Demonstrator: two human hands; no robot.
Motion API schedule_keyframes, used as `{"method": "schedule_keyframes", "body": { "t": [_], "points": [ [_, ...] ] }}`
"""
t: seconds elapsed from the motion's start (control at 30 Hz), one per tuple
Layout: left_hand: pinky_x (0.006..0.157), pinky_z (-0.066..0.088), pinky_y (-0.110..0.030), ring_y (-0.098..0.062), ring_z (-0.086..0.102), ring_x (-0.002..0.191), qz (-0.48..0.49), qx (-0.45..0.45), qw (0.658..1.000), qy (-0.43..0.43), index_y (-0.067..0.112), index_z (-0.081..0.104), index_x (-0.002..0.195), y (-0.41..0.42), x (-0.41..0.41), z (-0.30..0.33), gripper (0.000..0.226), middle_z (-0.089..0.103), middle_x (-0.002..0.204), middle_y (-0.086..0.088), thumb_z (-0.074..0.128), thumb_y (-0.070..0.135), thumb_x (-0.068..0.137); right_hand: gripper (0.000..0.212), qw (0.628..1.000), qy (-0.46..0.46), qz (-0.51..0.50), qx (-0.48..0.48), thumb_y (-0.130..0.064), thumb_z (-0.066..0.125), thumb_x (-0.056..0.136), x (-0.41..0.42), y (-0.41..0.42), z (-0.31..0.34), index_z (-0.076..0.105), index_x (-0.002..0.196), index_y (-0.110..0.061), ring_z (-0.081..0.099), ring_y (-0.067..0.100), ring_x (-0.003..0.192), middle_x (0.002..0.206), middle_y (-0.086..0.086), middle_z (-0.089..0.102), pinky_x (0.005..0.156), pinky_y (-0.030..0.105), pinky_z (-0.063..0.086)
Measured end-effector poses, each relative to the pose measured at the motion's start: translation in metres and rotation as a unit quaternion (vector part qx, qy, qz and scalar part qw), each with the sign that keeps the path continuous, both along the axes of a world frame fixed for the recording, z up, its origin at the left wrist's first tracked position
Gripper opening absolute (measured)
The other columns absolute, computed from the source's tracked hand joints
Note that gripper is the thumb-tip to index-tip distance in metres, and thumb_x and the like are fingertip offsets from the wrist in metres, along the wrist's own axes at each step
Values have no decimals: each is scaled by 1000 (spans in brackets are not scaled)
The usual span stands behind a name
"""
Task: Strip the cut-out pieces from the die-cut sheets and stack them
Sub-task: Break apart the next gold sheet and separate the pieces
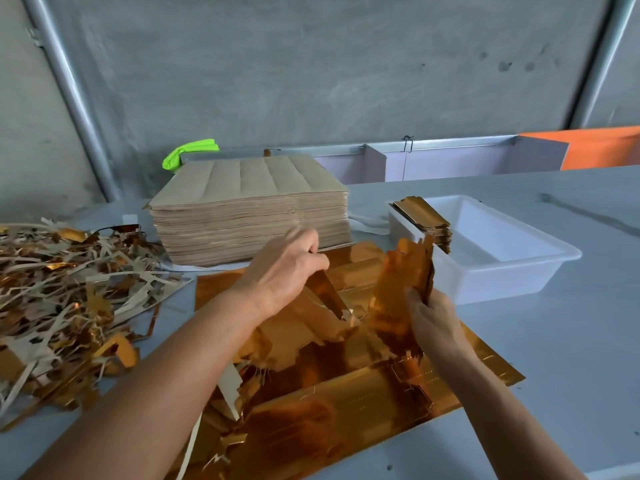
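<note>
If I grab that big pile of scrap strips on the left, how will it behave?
The scrap pile looks like loose, tangled thin strips, so it will probably come up light and floppy, clumping together while stray bits dangle or drop. The foil faces look glossy, so they may slip.

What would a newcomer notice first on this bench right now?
Probably the shiny gold die-cut sheets spread in the near centre, where the left hand pinches a gold strip and the right hand grips an upright bundle of cut-out pieces. Next, the tall stack of brown sheets behind, and the scrap heap at left.
</note>
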State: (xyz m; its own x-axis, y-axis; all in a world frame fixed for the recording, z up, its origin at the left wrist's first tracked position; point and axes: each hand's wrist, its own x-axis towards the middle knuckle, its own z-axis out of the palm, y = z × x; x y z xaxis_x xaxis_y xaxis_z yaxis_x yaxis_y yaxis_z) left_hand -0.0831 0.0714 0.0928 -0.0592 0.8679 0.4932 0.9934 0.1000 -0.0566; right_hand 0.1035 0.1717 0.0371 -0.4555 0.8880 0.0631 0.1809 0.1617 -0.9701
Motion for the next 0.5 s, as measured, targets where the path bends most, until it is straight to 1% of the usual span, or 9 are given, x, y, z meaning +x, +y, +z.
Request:
{"method": "schedule_keyframes", "body": {
  "t": [0.07, 0.13, 0.17, 0.23, 0.27, 0.33, 0.4, 0.43, 0.5],
  "points": [
    [62, 29, -23, -14, 43, 78, -49, -11, 999, -12, 12, 56, 84, 6, 9, -5, 22, 47, 89, 3, 42, 25, 94, 22, 998, -19, 31, 46, -29, 35, 102, -9, -2, 4, 47, 84, -28, 60, 8, 64, 83, -6, 60, 46, 14, 43],
    [68, 37, -24, -19, 48, 85, -90, -15, 996, 1, 12, 56, 83, 13, 22, -9, 31, 53, 94, -4, 32, 29, 92, 24, 993, -40, 67, 84, -24, 36, 102, -17, -6, 3, 51, 84, -25, 57, 5, 55, 75, -3, 59, 45, 15, 42],
    [74, 41, -30, -24, 49, 90, -102, -9, 995, 2, 7, 62, 85, 17, 29, -11, 35, 56, 98, -10, 32, 22, 94, 25, 991, -49, 79, 99, -21, 36, 102, -20, -9, 2, 53, 84, -22, 54, 4, 52, 72, -1, 59, 44, 16, 42],
    [80, 43, -44, -32, 52, 92, -113, 6, 993, -28, -3, 67, 88, 22, 41, -12, 23, 59, 97, -20, 46, 3, 92, 27, 989, -43, 92, 111, -17, 36, 102, -23, -13, 0, 54, 81, -19, 53, 2, 52, 70, 0, 58, 46, 20, 43],
    [76, 45, -45, -33, 54, 89, -117, 21, 993, -25, -3, 68, 88, 24, 46, -12, 16, 60, 93, -20, 52, -2, 89, 27, 990, -19, 101, 95, -20, 37, 102, -22, -13, -2, 54, 81, -18, 54, 5, 57, 71, 3, 59, 51, 25, 46],
    [65, 49, -42, -31, 56, 79, -122, 51, 991, -12, -1, 68, 86, 24, 50, -13, 11, 60, 83, -16, 58, -6, 84, 28, 988, 42, 134, 61, -36, 39, 100, -18, -14, -5, 55, 84, -19, 59, 19, 68, 79, 10, 61, 65, 38, 54],
    [59, 50, -41, -29, 57, 73, -132, 82, 987, -44, -2, 66, 84, 25, 51, -13, 13, 61, 78, -14, 58, -10, 79, 27, 982, 63, 166, 61, -46, 47, 92, -14, -15, -6, 57, 86, -22, 61, 30, 75, 81, 13, 63, 69, 39, 55],
    [59, 51, -41, -29, 58, 72, -135, 90, 985, -58, -2, 66, 85, 26, 51, -13, 15, 62, 77, -14, 58, -12, 78, 24, 982, 61, 164, 65, -44, 52, 91, -14, -16, -6, 59, 82, -23, 62, 28, 73, 75, 9, 63, 65, 36, 55],
    [63, 53, -42, -28, 60, 74, -133, 92, 985, -62, -2, 67, 89, 26, 49, -17, 15, 64, 80, -13, 61, -12, 79, 21, 992, 49, 104, 58, -30, 56, 93, -16, -11, -9, 62, 74, -24, 62, 21, 62, 64, 1, 62, 60, 31, 55]
  ]
}}
